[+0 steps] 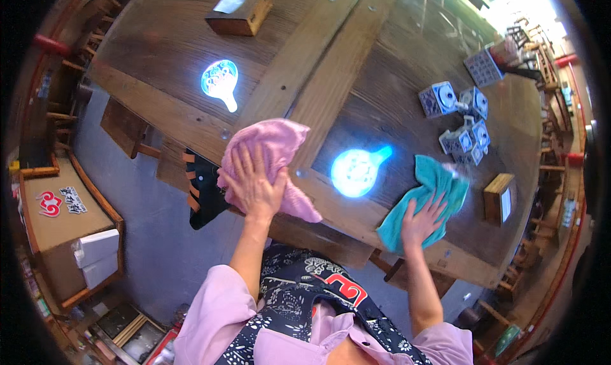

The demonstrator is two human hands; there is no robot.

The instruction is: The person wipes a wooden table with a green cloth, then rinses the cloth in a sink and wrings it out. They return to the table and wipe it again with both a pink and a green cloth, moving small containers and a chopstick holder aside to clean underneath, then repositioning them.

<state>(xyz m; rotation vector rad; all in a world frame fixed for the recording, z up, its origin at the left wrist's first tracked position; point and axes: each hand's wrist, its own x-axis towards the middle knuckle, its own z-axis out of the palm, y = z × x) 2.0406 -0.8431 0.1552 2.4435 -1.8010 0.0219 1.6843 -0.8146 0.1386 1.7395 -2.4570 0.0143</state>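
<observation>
My left hand point(255, 181) lies flat, fingers spread, on a pink cloth point(296, 198) at the near edge of a wooden table point(329, 88). To the right, my right hand point(423, 219) presses on a teal cloth point(398, 222) over the table's near right part, its fingers also apart. Between the cloths shows a bright, fan-shaped patch of light point(355, 172) with a pattern. A second fan-shaped patch point(220, 81) glows on the tabletop beyond my left hand. By the near edge, left of the pink cloth, is a dark thing with orange strips point(205, 188).
Blue-and-white square pots point(441, 99) and smaller containers point(459, 141) stand at the right. Wooden boxes sit at the far left point(238, 14) and right point(496, 198). Benches point(121, 128) are tucked at the table's near side. A cabinet with white papers point(98, 250) stands left.
</observation>
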